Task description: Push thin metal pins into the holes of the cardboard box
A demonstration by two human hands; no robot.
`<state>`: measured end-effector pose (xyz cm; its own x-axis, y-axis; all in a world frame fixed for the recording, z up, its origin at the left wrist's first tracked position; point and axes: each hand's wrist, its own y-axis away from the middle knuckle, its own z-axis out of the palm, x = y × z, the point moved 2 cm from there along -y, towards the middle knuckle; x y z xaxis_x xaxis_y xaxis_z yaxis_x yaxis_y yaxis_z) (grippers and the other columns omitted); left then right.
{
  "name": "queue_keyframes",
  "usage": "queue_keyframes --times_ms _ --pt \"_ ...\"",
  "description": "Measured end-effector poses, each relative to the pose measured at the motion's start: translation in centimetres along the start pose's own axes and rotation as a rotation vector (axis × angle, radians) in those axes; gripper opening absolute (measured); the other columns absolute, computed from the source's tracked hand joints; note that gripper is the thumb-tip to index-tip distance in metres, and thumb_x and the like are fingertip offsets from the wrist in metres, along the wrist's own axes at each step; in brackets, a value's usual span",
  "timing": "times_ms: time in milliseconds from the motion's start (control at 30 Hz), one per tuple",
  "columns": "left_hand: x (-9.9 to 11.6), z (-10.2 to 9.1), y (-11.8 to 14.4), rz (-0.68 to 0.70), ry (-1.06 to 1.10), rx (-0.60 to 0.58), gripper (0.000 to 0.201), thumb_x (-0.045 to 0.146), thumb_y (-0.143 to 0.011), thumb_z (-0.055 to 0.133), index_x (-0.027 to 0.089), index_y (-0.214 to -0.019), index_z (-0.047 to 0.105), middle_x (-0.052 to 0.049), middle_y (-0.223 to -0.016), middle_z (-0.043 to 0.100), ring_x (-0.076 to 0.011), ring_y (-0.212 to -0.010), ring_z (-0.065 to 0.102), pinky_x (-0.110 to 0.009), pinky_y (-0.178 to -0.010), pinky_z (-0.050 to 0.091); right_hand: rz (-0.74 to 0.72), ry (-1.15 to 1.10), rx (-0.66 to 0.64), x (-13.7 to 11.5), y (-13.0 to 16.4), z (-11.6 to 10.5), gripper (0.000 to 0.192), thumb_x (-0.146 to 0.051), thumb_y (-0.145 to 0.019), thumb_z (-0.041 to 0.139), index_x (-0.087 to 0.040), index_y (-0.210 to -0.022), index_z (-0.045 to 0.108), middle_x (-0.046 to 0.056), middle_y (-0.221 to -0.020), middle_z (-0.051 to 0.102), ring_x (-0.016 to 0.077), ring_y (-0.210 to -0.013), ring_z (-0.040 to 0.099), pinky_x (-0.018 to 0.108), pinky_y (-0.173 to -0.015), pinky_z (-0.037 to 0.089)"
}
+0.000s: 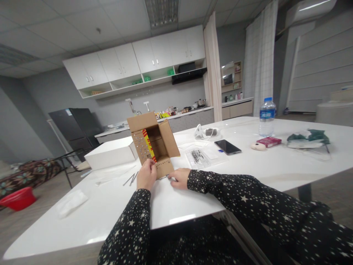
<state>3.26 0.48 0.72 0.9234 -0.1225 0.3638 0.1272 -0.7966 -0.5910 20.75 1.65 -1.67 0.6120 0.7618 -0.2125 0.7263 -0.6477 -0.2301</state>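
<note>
Cardboard box [154,145] sits open on the white table [275,165], tipped so its mouth faces me, flaps spread, a yellow-and-red printed panel showing inside. My left hand [146,176] is closed around the near lower-left edge of the box — fingers curled over the cardboard, thumb on the front. My right hand [179,178] lies low on the tabletop just right of the box's bottom corner, fingers loosely bent, tips touching something thin and metallic at the box's base; I cannot tell whether it actually pinches it. Both sleeves are black with white stars.

Left of the box, a few thin metal rods [131,179] lie on the table, near my left hand. Behind them a flat white box [110,152] stands just beside the cardboard one. A crumpled white wrapper [71,202] lies nearer the table's left edge.

To the right of the box — a clear plastic bag of small parts [200,156], then a dark phone [227,147] face up. Further right, a water bottle [267,117] upright, a small red box [268,141] and a green-and-white bundle [307,138]. On the floor far left, a red basin [18,198].
</note>
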Motion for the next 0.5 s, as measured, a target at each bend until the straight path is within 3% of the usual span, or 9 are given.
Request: queue_keyframes --times_ms 500 --pt "-0.12 -0.17 0.01 -0.039 0.072 0.038 0.018 0.022 -0.082 0.037 0.023 -0.092 0.052 -0.004 -0.094 0.065 -0.0192 -0.088 0.059 -0.029 -0.074 0.043 -0.007 0.011 -0.011 -0.03 0.06 -0.01 0.037 -0.033 -0.078 0.046 -0.023 -0.109 0.062 0.008 -0.094 0.069 0.0242 -0.089 0.063 0.031 -0.072 0.045"
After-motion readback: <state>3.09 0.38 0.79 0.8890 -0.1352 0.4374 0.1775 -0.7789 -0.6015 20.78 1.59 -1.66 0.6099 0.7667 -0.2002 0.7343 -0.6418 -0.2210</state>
